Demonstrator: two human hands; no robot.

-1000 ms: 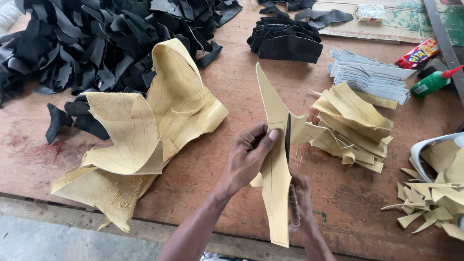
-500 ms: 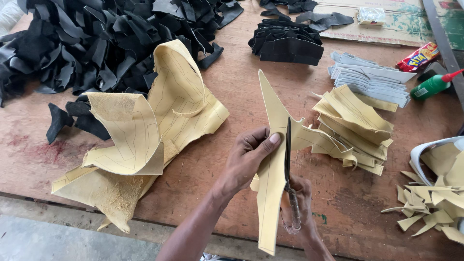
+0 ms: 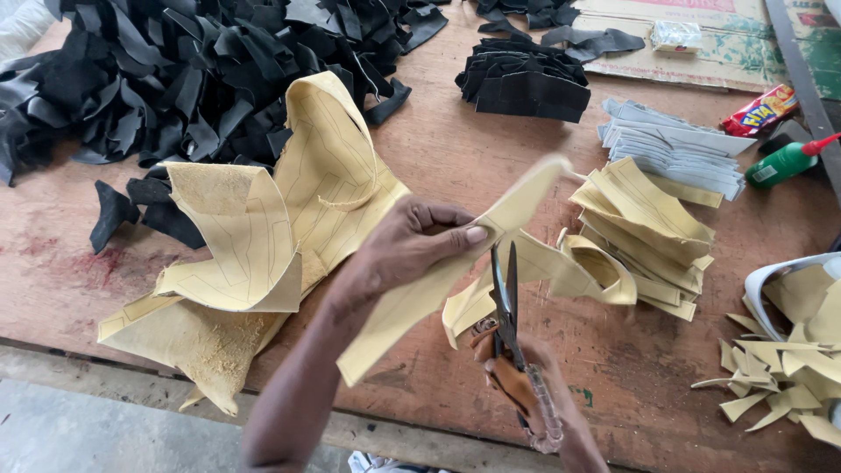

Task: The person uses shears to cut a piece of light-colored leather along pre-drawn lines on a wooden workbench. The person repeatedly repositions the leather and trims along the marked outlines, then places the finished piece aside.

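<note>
The left hand (image 3: 412,250) fingers pinch a tan leather strip (image 3: 438,271). The right hand (image 3: 526,385) fingers grip scissors (image 3: 505,302), blades at the strip, above the bench (image 3: 491,166).

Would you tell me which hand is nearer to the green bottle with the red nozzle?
Right. The right hand grips scissors near the bottom edge, below-left of the green bottle; the left hand is farther left, holding the yellow strip.

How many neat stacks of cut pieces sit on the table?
3: a black stack at top centre, a grey stack right of it, a yellow stack below, beside the scissors. Others may be hidden.
</note>
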